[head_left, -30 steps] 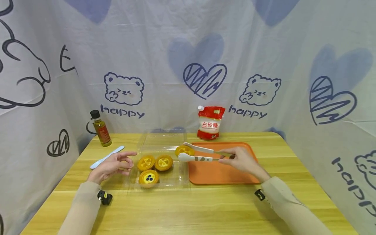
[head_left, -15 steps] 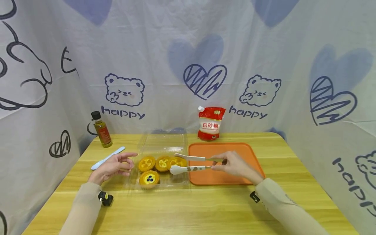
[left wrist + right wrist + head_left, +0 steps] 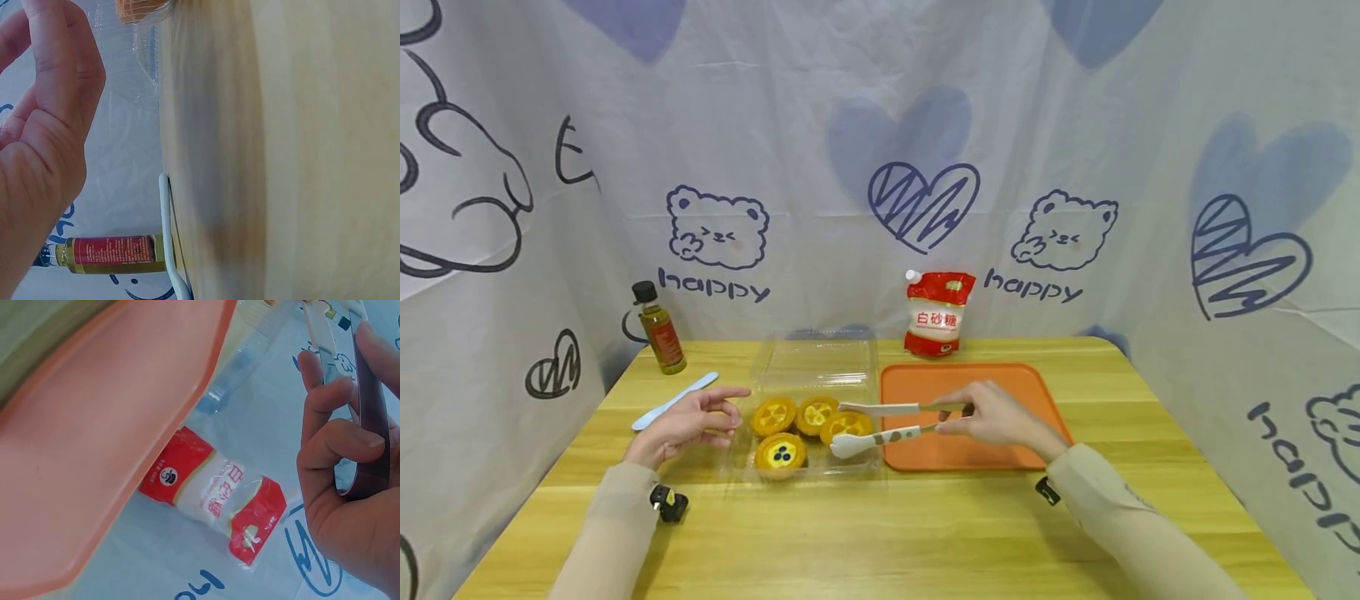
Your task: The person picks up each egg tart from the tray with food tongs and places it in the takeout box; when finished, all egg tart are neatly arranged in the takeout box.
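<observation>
My right hand [image 3: 988, 417] grips a pair of tongs [image 3: 373, 425] with white tips, fingers curled round the metal handle. The tongs reach left into an open clear plastic box [image 3: 868, 462], and their tips lie on either side of an egg tart [image 3: 844, 427]; whether they still squeeze it, I cannot tell. Beside it in the box are two more yellow-topped tarts [image 3: 817, 414] and a tart with blueberries [image 3: 781, 454]. My left hand [image 3: 696, 423] hovers at the box's left side, fingers relaxed and holding nothing; contact with the box wall is unclear.
An orange tray [image 3: 955, 450] lies right of the box. Behind it stands a red and white sugar pouch [image 3: 936, 315]. At the back left are an oil bottle [image 3: 662, 333] and a light blue spatula-like utensil [image 3: 673, 402]. The box's clear lid [image 3: 816, 358] lies back.
My right hand has moved left and slightly down with the tongs, bringing the tart from above the box's right edge down among the other tarts. The left hand has stayed put.
</observation>
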Tool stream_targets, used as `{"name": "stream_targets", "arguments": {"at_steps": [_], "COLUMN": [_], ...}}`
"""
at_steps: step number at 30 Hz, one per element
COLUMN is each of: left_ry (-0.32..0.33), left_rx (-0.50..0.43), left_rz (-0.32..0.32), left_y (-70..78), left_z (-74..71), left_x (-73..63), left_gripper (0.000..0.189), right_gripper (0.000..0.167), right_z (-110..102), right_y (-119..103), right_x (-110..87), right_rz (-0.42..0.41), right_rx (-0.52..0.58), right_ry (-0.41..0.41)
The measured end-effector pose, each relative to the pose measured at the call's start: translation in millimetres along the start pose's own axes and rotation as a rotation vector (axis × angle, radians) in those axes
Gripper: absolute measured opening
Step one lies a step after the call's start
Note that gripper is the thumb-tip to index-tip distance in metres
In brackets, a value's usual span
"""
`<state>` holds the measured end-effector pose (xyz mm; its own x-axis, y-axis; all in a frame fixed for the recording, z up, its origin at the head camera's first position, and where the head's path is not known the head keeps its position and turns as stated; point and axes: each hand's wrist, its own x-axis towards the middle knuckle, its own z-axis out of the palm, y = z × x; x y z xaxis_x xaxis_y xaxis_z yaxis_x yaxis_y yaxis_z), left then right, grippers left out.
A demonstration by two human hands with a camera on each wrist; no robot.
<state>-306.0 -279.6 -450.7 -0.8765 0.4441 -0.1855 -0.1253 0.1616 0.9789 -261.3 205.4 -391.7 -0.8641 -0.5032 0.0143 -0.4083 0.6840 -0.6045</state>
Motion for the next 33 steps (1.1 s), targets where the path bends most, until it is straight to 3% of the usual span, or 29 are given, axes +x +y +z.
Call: {"name": "stream_targets", "arguments": {"at_steps": [19, 26, 33], "left_ry": [0.0, -0.007, -0.007], "left_rx": [-0.006, -0.007, -0.011], "left_rz": [0.008, 0.02, 0.029], "left_y": [-6.6, -7.2, -6.5], "left_z": [-0.9, 0.7, 2.0], "left_x": [0.4, -1.2, -1.1], "left_gripper": [0.069, 0.069, 0.068], "right_gripper": [0.037, 0.035, 0.032], "right_z": [-3.4, -2.6, -6.4], "right_y": [-19.7, -23.8, -18.5], "right_x": [20.5, 26.2, 24.8], "right_rz": [-0.042, -0.052, -0.03], "right_rx": [-0.225, -0.224, -0.137], "right_ry": [-0.085, -0.106, -0.135]}}
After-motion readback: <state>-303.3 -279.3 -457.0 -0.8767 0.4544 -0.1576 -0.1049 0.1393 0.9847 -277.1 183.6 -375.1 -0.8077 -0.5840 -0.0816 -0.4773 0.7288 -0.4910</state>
